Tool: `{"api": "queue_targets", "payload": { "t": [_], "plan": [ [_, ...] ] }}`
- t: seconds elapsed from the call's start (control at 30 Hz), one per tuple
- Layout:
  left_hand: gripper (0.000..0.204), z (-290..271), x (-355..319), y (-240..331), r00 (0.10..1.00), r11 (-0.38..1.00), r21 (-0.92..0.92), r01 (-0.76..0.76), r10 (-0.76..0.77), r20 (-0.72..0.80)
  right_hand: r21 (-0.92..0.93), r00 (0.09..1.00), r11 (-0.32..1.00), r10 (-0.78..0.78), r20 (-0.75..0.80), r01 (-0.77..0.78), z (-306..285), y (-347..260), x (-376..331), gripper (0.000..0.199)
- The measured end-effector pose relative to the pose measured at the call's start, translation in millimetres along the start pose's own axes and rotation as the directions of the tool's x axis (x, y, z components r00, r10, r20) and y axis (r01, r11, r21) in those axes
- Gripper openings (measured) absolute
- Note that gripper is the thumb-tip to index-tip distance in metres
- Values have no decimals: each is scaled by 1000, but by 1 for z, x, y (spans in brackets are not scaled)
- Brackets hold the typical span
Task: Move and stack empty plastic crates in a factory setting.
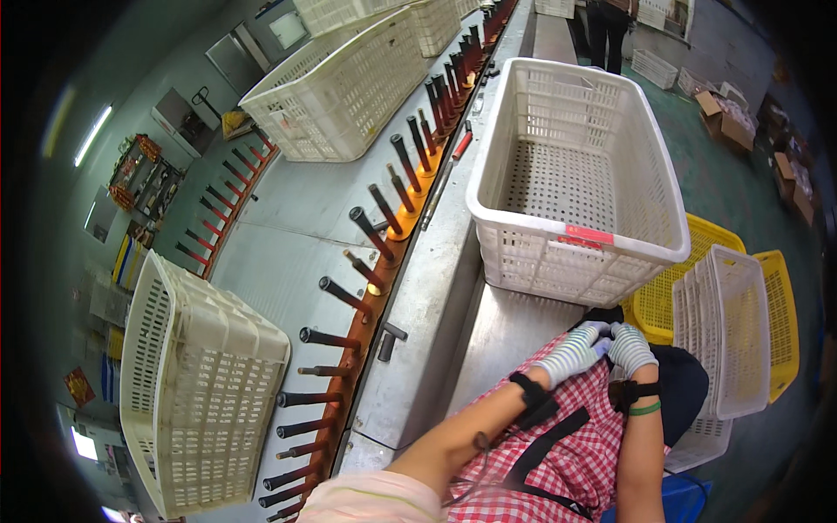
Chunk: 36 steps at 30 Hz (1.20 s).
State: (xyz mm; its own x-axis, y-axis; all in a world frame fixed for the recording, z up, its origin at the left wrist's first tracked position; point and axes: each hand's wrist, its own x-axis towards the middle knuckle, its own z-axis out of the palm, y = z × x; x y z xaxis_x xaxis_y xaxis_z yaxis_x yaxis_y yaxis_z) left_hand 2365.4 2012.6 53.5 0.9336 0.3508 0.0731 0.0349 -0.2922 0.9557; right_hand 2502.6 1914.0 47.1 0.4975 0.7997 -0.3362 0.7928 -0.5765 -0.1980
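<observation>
My left hand (574,354) and my right hand (631,349), both in striped white-and-green knit gloves, meet in front of my red checked apron (571,436). Their fingers are bent and pressed together, touching each other. Anything between them is hidden. Just beyond my hands a large white plastic crate (575,253) stands on the metal ledge; inside, its perforated floor is bare. A red label (586,234) marks the crate's near rim. Dark bands with small devices wrap both wrists, and a green band circles the right one.
To the left, a long metal table (296,227) is edged by a rail with several upright black-and-red handles (366,227). White crates (205,392) stand on it. Stacked yellow and white crates (719,331) are at my right. A person (608,35) stands far ahead; cardboard boxes (728,122) sit at far right.
</observation>
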Motion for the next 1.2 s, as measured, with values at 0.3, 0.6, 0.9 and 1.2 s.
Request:
{"api": "queue_targets", "payload": {
  "t": [0.3,0.6,0.9,1.2],
  "plan": [
    [32,-157,-112,102,883,608,713,349,41,-467,46,992,999,-11,124,5,-15,-13,4,45],
    [43,-191,-156,76,664,145,651,746,-238,-708,140,987,985,-117,108,102,-8,-19,6,41],
    [34,-195,-159,57,709,127,698,705,-134,-692,151,978,978,-166,130,146,-14,-30,3,38],
    [19,-140,-30,146,827,620,763,-183,517,-222,203,914,897,-357,-195,394,-27,-41,-25,30]
  ]
}}
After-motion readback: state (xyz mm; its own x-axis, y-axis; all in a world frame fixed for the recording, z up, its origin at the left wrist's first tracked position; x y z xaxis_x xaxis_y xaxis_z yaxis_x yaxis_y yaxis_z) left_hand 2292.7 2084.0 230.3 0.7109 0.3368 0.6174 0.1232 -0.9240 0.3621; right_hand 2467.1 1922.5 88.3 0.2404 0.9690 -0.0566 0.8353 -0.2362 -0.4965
